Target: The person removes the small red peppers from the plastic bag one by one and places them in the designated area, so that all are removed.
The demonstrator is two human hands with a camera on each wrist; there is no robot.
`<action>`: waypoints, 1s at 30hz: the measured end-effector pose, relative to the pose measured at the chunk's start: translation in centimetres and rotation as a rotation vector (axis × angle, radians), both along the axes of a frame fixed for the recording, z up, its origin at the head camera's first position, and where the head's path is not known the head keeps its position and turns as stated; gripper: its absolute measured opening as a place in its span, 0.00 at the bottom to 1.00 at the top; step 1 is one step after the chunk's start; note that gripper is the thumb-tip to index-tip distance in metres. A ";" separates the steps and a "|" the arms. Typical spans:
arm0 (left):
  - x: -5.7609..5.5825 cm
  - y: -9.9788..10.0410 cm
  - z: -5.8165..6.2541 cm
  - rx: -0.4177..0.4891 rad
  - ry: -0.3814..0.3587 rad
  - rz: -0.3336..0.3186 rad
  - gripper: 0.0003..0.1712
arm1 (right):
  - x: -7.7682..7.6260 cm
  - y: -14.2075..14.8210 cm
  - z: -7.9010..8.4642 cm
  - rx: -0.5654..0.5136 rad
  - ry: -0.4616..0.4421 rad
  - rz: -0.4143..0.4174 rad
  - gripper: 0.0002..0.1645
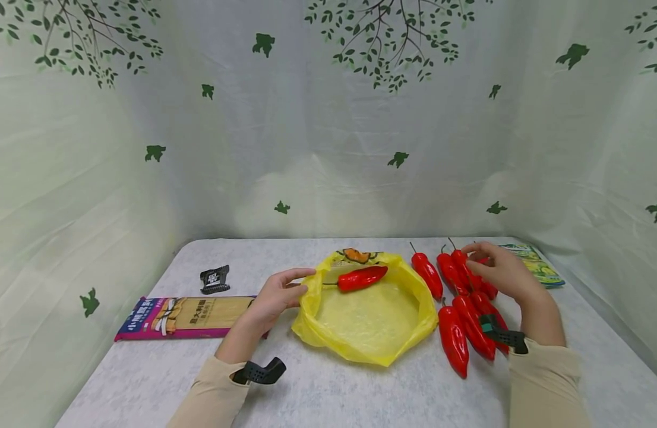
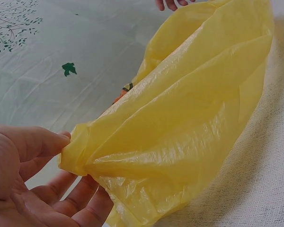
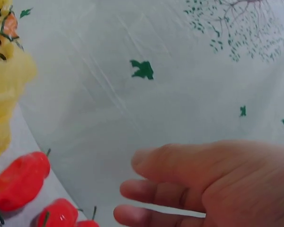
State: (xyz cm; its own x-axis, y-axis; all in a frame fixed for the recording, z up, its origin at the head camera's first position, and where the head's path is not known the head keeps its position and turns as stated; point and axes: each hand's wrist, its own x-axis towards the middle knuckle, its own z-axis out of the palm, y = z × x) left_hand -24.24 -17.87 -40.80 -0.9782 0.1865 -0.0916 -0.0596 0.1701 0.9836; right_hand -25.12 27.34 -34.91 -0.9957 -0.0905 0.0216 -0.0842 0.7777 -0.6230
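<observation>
A yellow plastic bag (image 1: 371, 324) stands with its mouth spread wide, and one red chili pepper (image 1: 363, 278) lies inside near its far wall. My left hand (image 1: 275, 300) pinches the bag's left rim between thumb and fingers, as the left wrist view shows. To the right of the bag, several glossy red chili peppers (image 1: 454, 343) with thin dark stems lie in a loose pile. Over the far part of that pile is my right hand (image 1: 496, 270), its fingers pointing left. In the right wrist view its thumb and fingers stand apart with nothing between them.
A long purple-edged packet of noodles (image 1: 195, 318) lies left of the bag, beside my left forearm. Behind it is a small black wrapped packet (image 1: 214, 279). A green and yellow packet (image 1: 534, 266) sits at the far right corner. A leaf-patterned curtain (image 1: 328, 148) surrounds the table.
</observation>
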 end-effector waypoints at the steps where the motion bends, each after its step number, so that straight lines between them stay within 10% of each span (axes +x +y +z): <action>1: 0.0 0.0 0.0 -0.001 -0.001 0.001 0.22 | 0.1 -0.3 0.1 -0.002 0.014 0.006 0.30; 30: 0.0 -0.2 0.2 0.002 -0.016 0.009 0.22 | -0.1 -9.5 -0.1 -0.119 0.189 0.230 0.21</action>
State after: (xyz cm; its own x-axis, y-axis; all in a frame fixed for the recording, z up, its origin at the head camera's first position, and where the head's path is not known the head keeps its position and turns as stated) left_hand -24.29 -18.09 -40.62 -0.9782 0.1780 -0.1071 -0.0772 0.1671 0.9829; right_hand -25.23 17.84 -35.01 -0.9269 -0.2980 0.2282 -0.3720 0.6474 -0.6652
